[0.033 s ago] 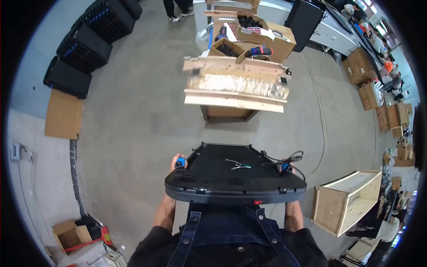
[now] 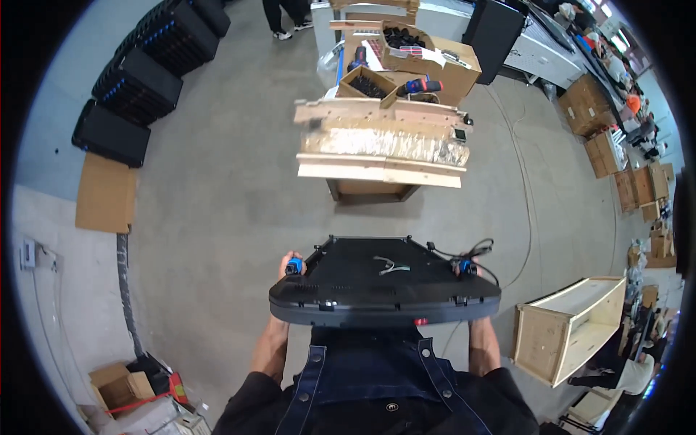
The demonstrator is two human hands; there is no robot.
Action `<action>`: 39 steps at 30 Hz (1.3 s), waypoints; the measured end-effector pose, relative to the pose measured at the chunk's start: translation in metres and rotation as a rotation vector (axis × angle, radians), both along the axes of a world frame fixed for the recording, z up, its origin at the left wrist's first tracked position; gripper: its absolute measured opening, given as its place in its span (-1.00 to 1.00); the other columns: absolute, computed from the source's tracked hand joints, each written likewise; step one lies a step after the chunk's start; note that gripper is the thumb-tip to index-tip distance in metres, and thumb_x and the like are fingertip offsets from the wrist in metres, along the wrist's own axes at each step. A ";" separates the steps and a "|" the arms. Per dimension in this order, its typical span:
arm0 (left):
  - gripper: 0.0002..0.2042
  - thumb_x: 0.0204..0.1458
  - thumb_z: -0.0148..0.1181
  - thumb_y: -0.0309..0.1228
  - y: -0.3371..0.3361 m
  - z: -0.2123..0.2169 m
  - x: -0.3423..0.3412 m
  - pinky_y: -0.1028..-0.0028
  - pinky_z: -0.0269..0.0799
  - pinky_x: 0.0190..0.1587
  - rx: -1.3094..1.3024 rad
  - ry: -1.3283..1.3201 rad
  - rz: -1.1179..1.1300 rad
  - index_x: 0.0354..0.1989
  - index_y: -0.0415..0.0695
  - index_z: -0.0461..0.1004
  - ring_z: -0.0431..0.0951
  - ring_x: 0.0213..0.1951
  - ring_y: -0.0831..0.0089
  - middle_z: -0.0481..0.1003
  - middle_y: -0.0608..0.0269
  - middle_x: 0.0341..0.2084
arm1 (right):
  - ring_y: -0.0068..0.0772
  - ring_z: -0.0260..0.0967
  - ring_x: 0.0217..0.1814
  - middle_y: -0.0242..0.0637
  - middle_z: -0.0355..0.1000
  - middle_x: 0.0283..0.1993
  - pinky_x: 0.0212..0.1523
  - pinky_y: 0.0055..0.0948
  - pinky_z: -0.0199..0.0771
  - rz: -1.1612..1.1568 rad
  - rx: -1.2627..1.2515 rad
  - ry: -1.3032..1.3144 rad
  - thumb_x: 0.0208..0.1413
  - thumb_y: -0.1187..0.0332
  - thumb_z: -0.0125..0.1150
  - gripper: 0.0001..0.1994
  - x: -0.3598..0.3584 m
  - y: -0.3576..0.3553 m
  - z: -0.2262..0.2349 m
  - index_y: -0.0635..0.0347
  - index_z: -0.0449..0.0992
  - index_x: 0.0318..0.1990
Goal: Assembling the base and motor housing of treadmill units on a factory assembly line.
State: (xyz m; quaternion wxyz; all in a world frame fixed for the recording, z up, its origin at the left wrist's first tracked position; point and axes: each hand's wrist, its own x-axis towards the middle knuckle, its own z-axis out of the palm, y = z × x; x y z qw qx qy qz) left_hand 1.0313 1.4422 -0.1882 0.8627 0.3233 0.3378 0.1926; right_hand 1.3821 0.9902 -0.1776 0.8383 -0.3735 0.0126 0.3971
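I hold a large black flat panel (image 2: 377, 279) level in front of my chest, its ribbed back facing up. My left hand (image 2: 290, 267) grips its left edge, next to a small blue fitting (image 2: 293, 266). My right hand (image 2: 470, 274) grips the right edge and is mostly hidden behind it, beside another blue fitting and a loop of black cable (image 2: 475, 250). A small light wire piece (image 2: 391, 266) lies on top of the panel.
Ahead stands a wooden crate (image 2: 380, 163) topped with planks and foil-like wrap; open cardboard boxes (image 2: 428, 58) sit behind it. Black cases (image 2: 138, 80) line the left wall above a cardboard sheet (image 2: 106, 192). An open wooden crate (image 2: 573, 330) stands at right. Another person's legs (image 2: 283, 18) show at top.
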 end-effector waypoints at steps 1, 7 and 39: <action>-0.66 0.32 -0.01 -0.04 0.006 0.008 0.018 0.51 0.15 -0.63 0.014 0.007 -0.017 -0.22 -0.11 0.40 0.29 -0.68 0.52 0.36 0.27 -0.69 | -0.45 0.37 -0.43 -0.35 0.36 -0.50 -0.39 -0.42 0.41 -0.021 -0.131 0.012 0.37 -0.03 0.01 -0.61 0.034 0.016 -0.011 0.12 0.50 -0.06; -0.68 0.26 0.08 -0.05 0.051 0.033 0.110 0.41 0.51 -0.26 0.065 -0.037 0.032 -0.24 -0.07 0.51 0.56 -0.37 0.45 0.56 0.29 -0.42 | -0.56 0.42 -0.39 -0.46 0.47 -0.40 -0.34 -0.43 0.47 -0.197 -0.491 -0.054 0.32 -0.14 0.05 -0.61 0.122 0.088 -0.005 -0.03 0.55 -0.19; -0.54 0.28 0.03 -0.06 -0.116 -0.117 -0.147 0.28 0.59 -0.25 0.523 0.706 -2.131 0.09 -0.23 0.43 0.65 -0.23 0.17 0.61 -0.02 -0.16 | -0.27 0.57 -0.29 -0.11 0.61 -0.31 -0.26 -0.30 0.59 -1.177 -0.886 1.051 0.06 0.13 0.36 -0.62 -0.972 0.187 -0.051 0.32 0.68 -0.17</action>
